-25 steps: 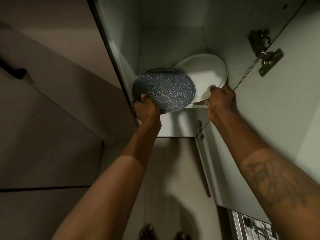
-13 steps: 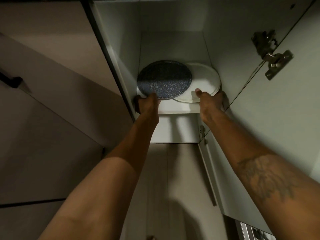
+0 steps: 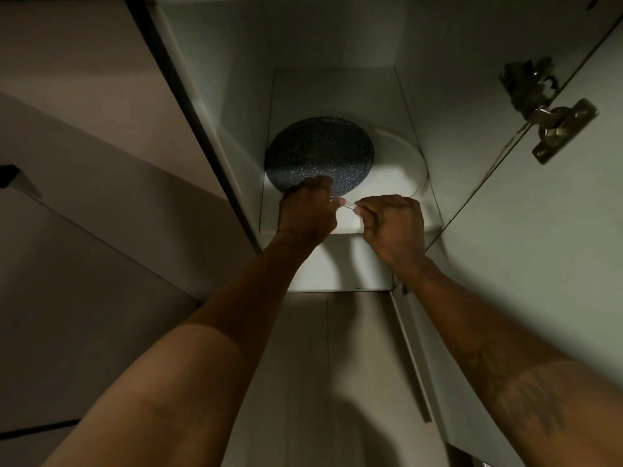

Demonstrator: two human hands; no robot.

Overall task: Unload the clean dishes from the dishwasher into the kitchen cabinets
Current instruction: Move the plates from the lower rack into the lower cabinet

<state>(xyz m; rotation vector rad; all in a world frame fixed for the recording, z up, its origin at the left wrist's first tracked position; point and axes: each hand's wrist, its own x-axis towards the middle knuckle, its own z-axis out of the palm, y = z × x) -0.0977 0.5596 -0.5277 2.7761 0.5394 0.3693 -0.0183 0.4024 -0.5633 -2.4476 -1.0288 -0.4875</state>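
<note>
A dark speckled plate lies flat on the shelf of an open upper cabinet and overlaps the left part of a white plate beside it. My left hand grips the dark plate's near rim with curled fingers. My right hand is curled at the white plate's near rim, thumb against the edge. The hands hide the near edges of both plates.
The cabinet's open door stands to the right with a metal hinge sticking out. A closed neighbouring cabinet front with a dark handle is on the left. The shelf's back half is bare.
Both plates have gone from tilted at the cabinet's front to lying flat, deeper on the shelf. My hands have come closer together at the near rims.
</note>
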